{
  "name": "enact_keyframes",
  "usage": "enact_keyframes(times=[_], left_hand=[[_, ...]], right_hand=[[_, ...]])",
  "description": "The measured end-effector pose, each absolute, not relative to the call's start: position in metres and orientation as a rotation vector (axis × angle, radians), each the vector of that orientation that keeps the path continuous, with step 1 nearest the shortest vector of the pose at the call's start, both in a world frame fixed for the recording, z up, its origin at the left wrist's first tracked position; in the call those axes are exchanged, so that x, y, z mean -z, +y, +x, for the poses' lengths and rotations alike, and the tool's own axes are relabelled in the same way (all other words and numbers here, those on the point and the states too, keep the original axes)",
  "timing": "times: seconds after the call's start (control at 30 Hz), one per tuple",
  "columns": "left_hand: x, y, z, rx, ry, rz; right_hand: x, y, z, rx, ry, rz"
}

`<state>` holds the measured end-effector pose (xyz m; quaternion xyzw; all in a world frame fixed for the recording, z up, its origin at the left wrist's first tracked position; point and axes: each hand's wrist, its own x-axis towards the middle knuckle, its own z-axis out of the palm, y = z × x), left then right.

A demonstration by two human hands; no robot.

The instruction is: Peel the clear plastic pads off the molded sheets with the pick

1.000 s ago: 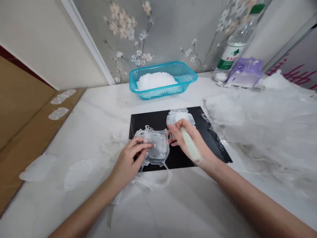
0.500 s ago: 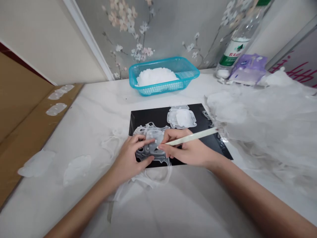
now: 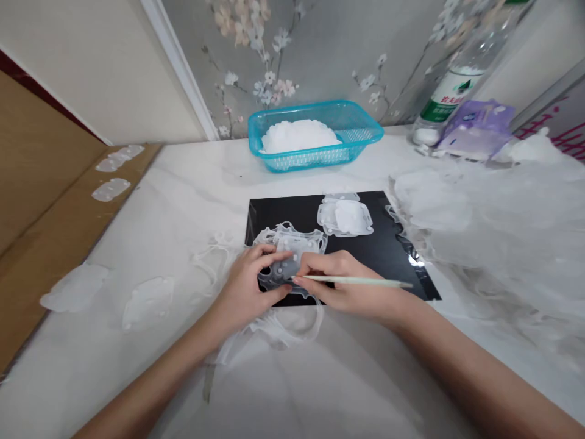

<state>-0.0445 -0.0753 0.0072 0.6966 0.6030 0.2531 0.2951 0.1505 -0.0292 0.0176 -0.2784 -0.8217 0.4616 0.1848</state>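
My right hand [image 3: 340,283] pinches a slim pale-green pen-like stick [image 3: 361,281], which points left, its tip hidden near my fingertips. Under that tip lies a translucent plastic piece [image 3: 292,259] with small raised dots, set among lacy clear plastic trimmings [image 3: 315,311]. With fingers apart, my left hand [image 3: 247,277] rests on the left side of this piece, thumb along its lower edge. Both hands are over a black sheet [image 3: 384,256] on the white table. Farther back on the sheet sits a small stack of similar translucent pieces [image 3: 345,216], a whiter piece on top.
A blue plastic basket [image 3: 315,164] with white pieces stands by the wall. At right is a large heap of translucent sheets [image 3: 498,225], behind it a bottle [image 3: 450,94] and purple packet [image 3: 479,131]. Cardboard [image 3: 73,201] and loose translucent pieces [image 3: 148,303] lie left.
The stick in my right hand has tipped from slanting up at its back end to nearly level. My left hand stays on the piece. The whole view has shifted slightly.
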Motion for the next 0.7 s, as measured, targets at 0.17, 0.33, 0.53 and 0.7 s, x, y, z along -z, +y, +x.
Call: enact_keyframes(times=[0.17,0.33,0.53,0.7], left_hand=[[-0.012,-0.075,-0.04,-0.67,1.628,1.781],[-0.015,-0.074,-0.039,-0.629,1.654,1.749],[-0.013,-0.074,-0.041,-0.678,1.607,1.749],[-0.012,-0.074,-0.04,-0.717,1.636,1.735]], right_hand=[[-0.028,-0.025,0.16,-1.36,-2.444,-0.794],[-0.036,-0.017,0.17,-1.406,-2.448,-0.806],[-0.027,-0.019,0.161,-1.389,-2.356,-0.736],[-0.024,-0.021,0.158,-1.422,-2.337,-0.724]])
